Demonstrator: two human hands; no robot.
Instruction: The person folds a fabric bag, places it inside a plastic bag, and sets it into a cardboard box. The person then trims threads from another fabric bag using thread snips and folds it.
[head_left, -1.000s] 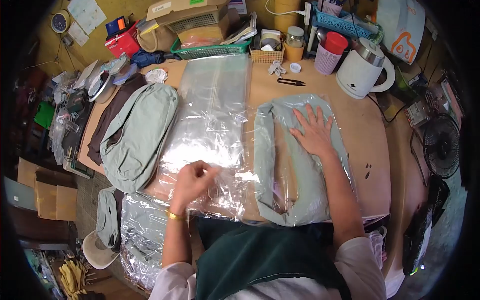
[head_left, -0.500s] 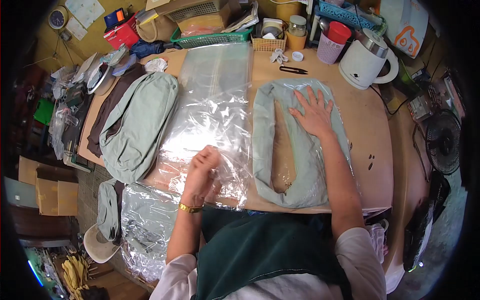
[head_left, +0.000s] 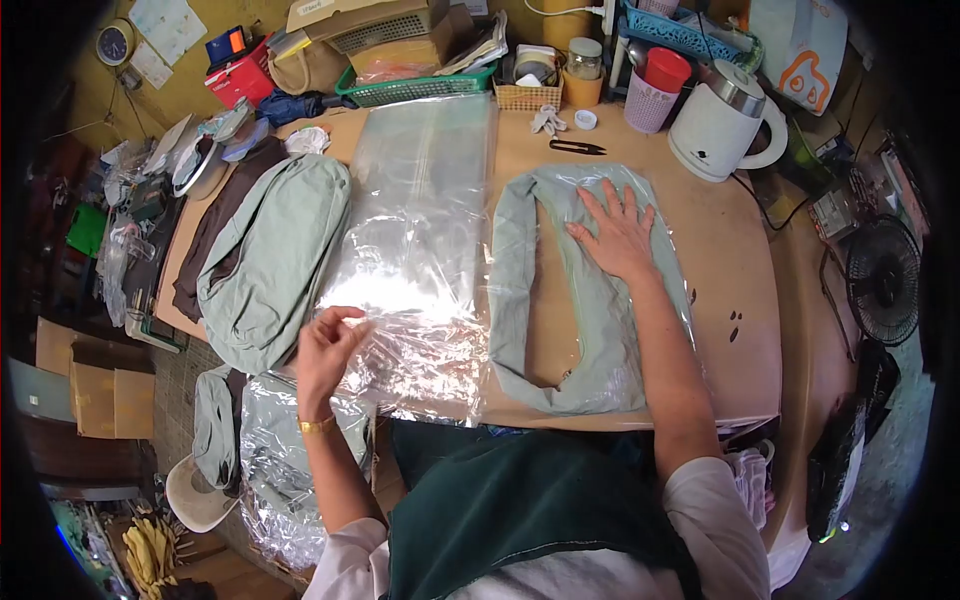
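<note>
A grey-green cloth bag (head_left: 515, 290) with a long strap loop lies on the table inside clear plastic. My right hand (head_left: 615, 235) rests flat on its upper part, fingers spread. Farther left, my left hand (head_left: 328, 352) is raised near the table's front edge, thumb and forefinger pinched at the edge of crinkled clear plastic film (head_left: 425, 365); glare blurs the exact grip. Beneath that film lies a stack of flat clear plastic bags (head_left: 425, 150). Beside my left hand sits another grey-green cloth bag (head_left: 275, 260), unwrapped, over a dark brown one (head_left: 225, 215).
Thread snips (head_left: 578, 147), a white lid (head_left: 585, 119) and a white kettle (head_left: 725, 125) stand along the back. A green basket (head_left: 420, 90) holds papers and boxes. Plastic-wrapped bags (head_left: 290, 470) are piled below the table's front left edge. A black fan (head_left: 883, 280) is far right.
My left hand has moved left from over the plastic stack towards the unwrapped bag, and the crinkled film is drawn out behind it. My right hand stays pressed on the wrapped bag.
</note>
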